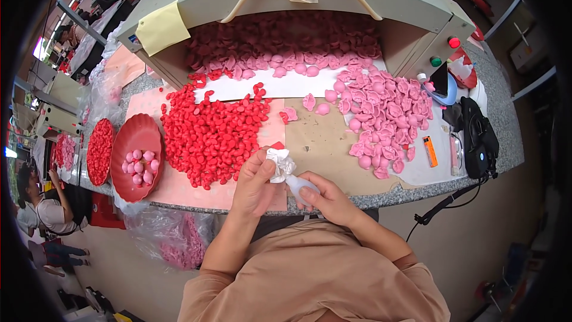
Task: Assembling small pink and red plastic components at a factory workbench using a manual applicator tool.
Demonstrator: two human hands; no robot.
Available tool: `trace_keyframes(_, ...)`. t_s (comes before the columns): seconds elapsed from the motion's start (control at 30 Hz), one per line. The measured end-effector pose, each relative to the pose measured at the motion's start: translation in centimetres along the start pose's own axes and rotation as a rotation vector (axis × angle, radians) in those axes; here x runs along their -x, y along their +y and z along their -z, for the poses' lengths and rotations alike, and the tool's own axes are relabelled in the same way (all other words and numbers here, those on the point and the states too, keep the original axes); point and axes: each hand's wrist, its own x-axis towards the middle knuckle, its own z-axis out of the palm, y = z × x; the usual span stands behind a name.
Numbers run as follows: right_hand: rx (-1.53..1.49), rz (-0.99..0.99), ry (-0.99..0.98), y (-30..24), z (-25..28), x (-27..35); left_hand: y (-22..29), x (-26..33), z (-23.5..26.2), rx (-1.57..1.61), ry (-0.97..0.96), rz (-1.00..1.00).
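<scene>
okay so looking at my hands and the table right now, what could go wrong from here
1. The red pieces are heaped up to the table's front edge beside your left hand; a nudge might knock some onto the floor.
2. Both hands work past that edge, the right hand gripping a small white bottle under a crumpled white piece; anything dropped may miss the table.
3. The pink pieces lie near the orange lighter and could bury it.

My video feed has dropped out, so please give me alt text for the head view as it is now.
Over the near edge of a stone table, the left hand pinches a crumpled white piece while the right hand grips a small white bottle. A heap of red pieces lies left, pink petals right, and a red tray of pink balls far left.
</scene>
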Motion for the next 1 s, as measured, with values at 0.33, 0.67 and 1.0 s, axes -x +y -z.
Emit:
trace_keyframes(0.33, -0.305, 0.026, -0.121, -0.4, 1.4, 1.3, 1.6, -1.0, 0.1, -0.105, 0.066, -0.200)
trace_keyframes(0.67, -0.220, -0.009, -0.130, 0.0, 1.5, 0.7, -0.8, 0.1, -0.7, -0.267, -0.002, -0.225)
trace_keyframes(1.0, -0.342, 0.142, -0.016, 1.8, 4.6, 3.3, 0.5, -2.0, -2.1, -0.665, 0.088, -0.290)
